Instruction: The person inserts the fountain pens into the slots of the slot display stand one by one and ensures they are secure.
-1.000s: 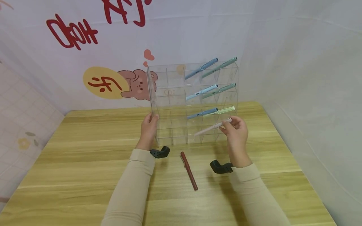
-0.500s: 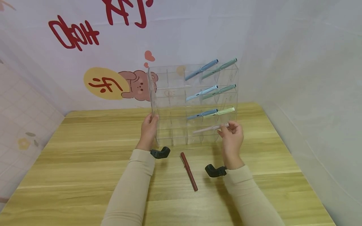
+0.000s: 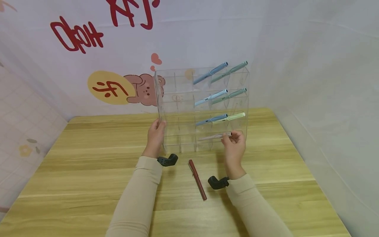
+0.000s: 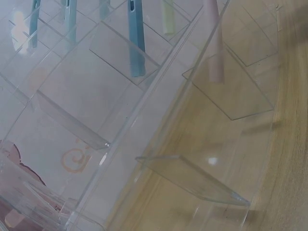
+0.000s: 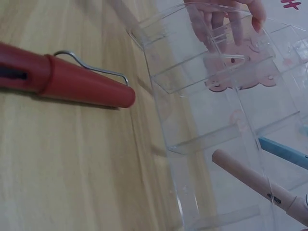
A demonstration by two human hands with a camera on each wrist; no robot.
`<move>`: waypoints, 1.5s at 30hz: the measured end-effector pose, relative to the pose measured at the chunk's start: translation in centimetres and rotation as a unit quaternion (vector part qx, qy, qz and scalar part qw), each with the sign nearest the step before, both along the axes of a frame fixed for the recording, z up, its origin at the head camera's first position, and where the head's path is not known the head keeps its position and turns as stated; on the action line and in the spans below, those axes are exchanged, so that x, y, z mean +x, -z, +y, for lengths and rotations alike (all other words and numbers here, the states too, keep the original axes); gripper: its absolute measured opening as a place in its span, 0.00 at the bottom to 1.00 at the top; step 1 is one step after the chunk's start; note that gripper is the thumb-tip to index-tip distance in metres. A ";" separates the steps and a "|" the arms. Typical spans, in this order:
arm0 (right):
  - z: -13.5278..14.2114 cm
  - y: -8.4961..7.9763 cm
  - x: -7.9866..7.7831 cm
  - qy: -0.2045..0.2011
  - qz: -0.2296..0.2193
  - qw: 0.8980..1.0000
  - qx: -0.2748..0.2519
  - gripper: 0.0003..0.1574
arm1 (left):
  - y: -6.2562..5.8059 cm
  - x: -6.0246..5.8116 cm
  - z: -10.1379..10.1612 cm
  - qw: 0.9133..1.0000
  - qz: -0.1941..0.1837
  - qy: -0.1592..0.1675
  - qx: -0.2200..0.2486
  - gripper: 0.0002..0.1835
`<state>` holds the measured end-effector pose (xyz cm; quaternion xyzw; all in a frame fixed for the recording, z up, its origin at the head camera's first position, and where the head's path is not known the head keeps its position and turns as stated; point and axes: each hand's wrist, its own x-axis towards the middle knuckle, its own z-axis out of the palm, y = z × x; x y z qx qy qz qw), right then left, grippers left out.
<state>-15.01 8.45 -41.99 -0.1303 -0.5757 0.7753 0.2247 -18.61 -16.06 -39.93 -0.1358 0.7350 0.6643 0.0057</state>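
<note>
A clear acrylic pen rack [image 3: 186, 127] stands upright on the table, its left side gripped low down by my left hand [image 3: 155, 136]. My right hand [image 3: 234, 148] pinches the end of a pale pink pen [image 3: 214, 136] at the bottom tier. In the right wrist view the pale pink pen [image 5: 250, 178] slants across the lowest compartments, and the left hand [image 5: 226, 19] shows through the clear rack. A dark red pen [image 3: 197, 179] with a metal clip lies on the table in front of the rack.
Higher tiers hold several pens in their right-hand columns: blue [image 3: 211, 73], green [image 3: 229, 71], light blue [image 3: 211, 97] and pale yellow-green [image 3: 234, 116]. Behind stands a white printed curtain [image 3: 281, 65]. The wooden table [image 3: 88, 184] extends to both sides.
My right hand has moved left and slightly down, carrying the pale pink pen further left into the bottom tier. My left hand and the red pen have stayed in place.
</note>
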 end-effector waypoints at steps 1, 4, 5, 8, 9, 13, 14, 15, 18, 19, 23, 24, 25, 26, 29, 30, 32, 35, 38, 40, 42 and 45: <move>-0.1 0.1 0.0 -0.002 -0.001 1.000 0.002 0.11 | 0.0 0.0 0.0 1.000 0.001 0.000 0.000 0.31; -0.4 0.3 0.0 -0.002 -0.006 1.000 0.005 0.11 | 0.1 0.0 0.0 1.000 0.001 0.000 -0.001 0.31; -0.4 0.4 0.0 -0.003 -0.008 1.000 0.005 0.12 | 0.1 0.0 0.0 1.000 0.000 -0.001 -0.001 0.31; -0.5 0.7 0.0 0.001 -0.013 1.000 0.007 0.12 | 0.1 0.1 0.0 1.000 0.001 0.001 -0.003 0.31; -0.5 0.7 0.0 0.002 -0.014 1.000 0.007 0.12 | 0.0 0.1 0.1 1.000 0.002 0.001 -0.003 0.30; -0.6 1.0 0.0 0.002 -0.017 1.000 0.011 0.12 | 0.0 0.1 0.2 1.000 0.003 0.003 0.000 0.31; -0.6 1.0 0.0 0.001 -0.018 1.000 0.010 0.12 | 0.0 0.1 0.2 1.000 0.002 0.004 0.001 0.31; -0.6 1.1 0.0 -0.001 -0.020 1.000 0.012 0.13 | 0.0 0.1 0.2 1.000 0.001 0.004 0.002 0.31; -0.6 1.2 0.0 -0.004 -0.026 1.000 0.016 0.13 | 0.0 0.1 0.2 1.000 -0.001 0.004 0.002 0.32; -0.6 1.2 0.0 -0.005 -0.028 0.999 0.016 0.13 | 0.0 0.1 0.2 1.000 -0.001 0.004 0.003 0.32; -0.7 1.3 0.0 -0.006 -0.029 0.999 0.023 0.13 | 0.1 0.0 0.1 1.000 -0.003 0.001 0.000 0.31; -0.7 1.3 0.0 -0.006 -0.029 0.999 0.025 0.13 | 0.2 0.0 0.1 1.000 -0.004 0.001 -0.002 0.31; -0.8 1.3 0.0 -0.004 -0.029 0.999 0.028 0.13 | 0.2 0.0 0.1 1.000 -0.005 0.000 -0.004 0.31; -0.8 1.3 0.0 -0.003 -0.029 0.999 0.030 0.13 | 0.2 0.0 0.1 1.000 -0.007 -0.001 -0.006 0.31; -0.9 1.3 0.1 -0.004 -0.028 0.999 0.037 0.13 | 0.2 0.0 0.0 1.000 -0.008 -0.001 -0.007 0.31; -0.9 1.3 0.1 -0.005 -0.028 0.999 0.037 0.13 | 0.2 0.0 0.0 1.000 -0.007 -0.001 -0.006 0.31; -0.9 1.3 0.2 -0.010 -0.029 0.999 0.039 0.14 | 0.2 -0.1 0.0 1.000 -0.006 -0.003 -0.003 0.31; -1.0 1.3 0.4 -0.013 -0.028 0.999 0.038 0.14 | 0.2 -0.1 0.0 1.000 -0.006 -0.003 0.000 0.31; -1.1 1.3 0.5 -0.011 -0.024 0.999 0.037 0.13 | 0.1 -0.1 0.0 1.000 -0.004 -0.003 0.001 0.30; -1.1 1.3 0.5 -0.009 -0.024 0.999 0.037 0.13 | 0.1 -0.1 0.0 1.000 -0.004 -0.003 0.001 0.30; -1.0 1.3 0.5 -0.008 -0.023 0.999 0.037 0.13 | 0.1 -0.1 0.0 1.000 -0.003 -0.003 0.001 0.30; -1.0 1.3 0.6 -0.009 -0.027 0.999 0.035 0.14 | 0.0 -0.1 0.0 1.000 -0.003 -0.003 0.001 0.30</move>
